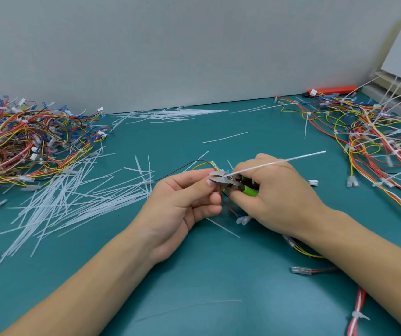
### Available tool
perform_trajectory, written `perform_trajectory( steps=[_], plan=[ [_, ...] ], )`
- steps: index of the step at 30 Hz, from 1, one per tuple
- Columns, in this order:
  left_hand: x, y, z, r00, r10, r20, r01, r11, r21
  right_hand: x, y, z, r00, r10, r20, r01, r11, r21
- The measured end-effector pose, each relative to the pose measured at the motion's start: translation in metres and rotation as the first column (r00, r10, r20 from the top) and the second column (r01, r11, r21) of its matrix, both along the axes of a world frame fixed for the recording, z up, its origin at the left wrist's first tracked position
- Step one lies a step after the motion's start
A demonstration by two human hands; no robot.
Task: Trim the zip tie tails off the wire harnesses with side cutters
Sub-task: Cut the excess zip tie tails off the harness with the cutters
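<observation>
My right hand (274,195) grips green-handled side cutters (233,181). Their metal jaws point left and stand slightly apart at the base of a long white zip tie tail (279,162). The tail slants up to the right over my knuckles. My left hand (182,202) pinches the wire harness (201,163) right at the jaws, thumb tip against the blades. Yellow, red and black wires of that harness loop out above and below my hands. The zip tie's head is hidden between my fingers and the jaws.
A tangled heap of harnesses (24,139) fills the far left. Another heap with long uncut tails (376,134) lies at the right. Cut white tails (73,197) litter the teal mat (194,275) on the left and by the wall. A red tool (332,89) lies at the back right.
</observation>
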State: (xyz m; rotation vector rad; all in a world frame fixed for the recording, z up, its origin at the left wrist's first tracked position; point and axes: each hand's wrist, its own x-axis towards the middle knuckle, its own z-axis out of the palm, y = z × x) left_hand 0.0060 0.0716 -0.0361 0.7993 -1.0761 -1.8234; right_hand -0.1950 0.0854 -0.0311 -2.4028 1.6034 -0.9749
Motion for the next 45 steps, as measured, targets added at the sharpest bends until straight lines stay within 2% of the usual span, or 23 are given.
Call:
perform_trajectory(
  steps=[8,13,18,22,26,33,39,45],
  plan=[
    [0.0005,0.0004,0.0015,0.999,-0.021,0.027,0.02,1.0,0.012,-0.0005,-0.003,0.0008,0.999,-0.03,-0.013,0.031,0.998,0.056],
    [-0.002,0.0011,0.0009,0.999,-0.022,0.043,0.023,0.999,-0.028,-0.003,-0.0014,0.0013,0.999,0.04,0.001,-0.04,0.997,0.061],
    [-0.0031,-0.0004,0.0,0.998,-0.009,0.061,0.012,0.999,-0.037,-0.0015,-0.0004,0.001,1.0,-0.012,-0.001,0.012,1.0,0.02],
    [-0.0025,-0.002,-0.0004,0.998,-0.01,0.058,0.011,1.0,-0.027,0.0004,-0.0002,-0.0001,0.994,-0.085,0.065,0.082,0.996,0.035],
    [-0.0017,-0.0023,-0.0002,0.997,-0.026,0.068,0.027,0.999,-0.021,0.0015,0.0014,0.0014,0.998,-0.057,0.034,0.056,0.998,0.009],
    [0.0006,-0.0017,0.0009,0.998,-0.054,0.036,0.054,0.999,0.0,0.002,0.0017,0.0011,0.986,-0.124,0.112,0.116,0.99,0.076],
    [-0.0001,-0.0008,0.0012,0.997,-0.07,0.029,0.07,0.997,-0.021,0.0016,0.0011,-0.0017,0.99,-0.096,0.098,0.091,0.994,0.056],
    [-0.0005,-0.0006,-0.0007,0.994,-0.083,0.073,0.088,0.994,-0.064,-0.0013,-0.0034,-0.0045,0.989,-0.083,0.121,0.071,0.992,0.101]
  ],
)
